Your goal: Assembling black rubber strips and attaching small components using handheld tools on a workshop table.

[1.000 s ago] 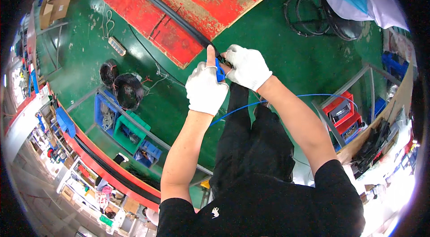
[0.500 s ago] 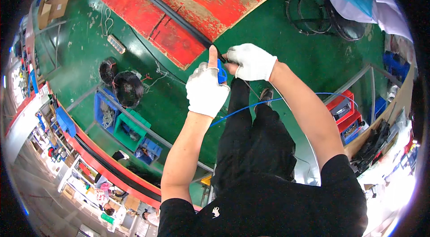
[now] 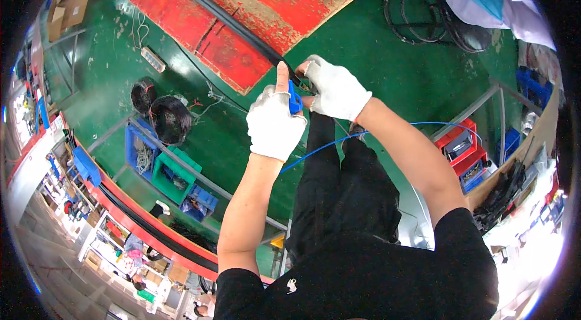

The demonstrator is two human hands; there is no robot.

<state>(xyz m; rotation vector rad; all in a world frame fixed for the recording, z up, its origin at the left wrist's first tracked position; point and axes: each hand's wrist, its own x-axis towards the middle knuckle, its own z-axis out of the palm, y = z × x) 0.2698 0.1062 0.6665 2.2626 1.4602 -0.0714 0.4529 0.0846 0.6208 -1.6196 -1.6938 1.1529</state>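
My left hand (image 3: 275,123), in a white glove with bare fingertips, is closed around a blue hand tool (image 3: 295,99). Its index finger points forward along the black sleeved cable (image 3: 233,20). That cable runs across the worn red board and comes off its near corner at my hands. Just right of the tool, my right hand (image 3: 338,91), gloved the same way, has its thumb and fingers bent around the cable's end. Exactly what the fingertips pinch is partly hidden. A thin blue hose (image 3: 324,146) passes behind my left wrist and arcs off to the right.
The red board (image 3: 242,75) lies ahead. Left on the green floor are a power strip (image 3: 153,60), black coils (image 3: 170,120) and a green crate (image 3: 175,175). Red bins (image 3: 457,141) stand right; cable loops (image 3: 417,14) lie near another person's sleeve (image 3: 526,8) at far right.
The right-hand fingers have shifted slightly and spread more around the cable end. Both hands sit a little further left in view, and the left still grips the blue tool.
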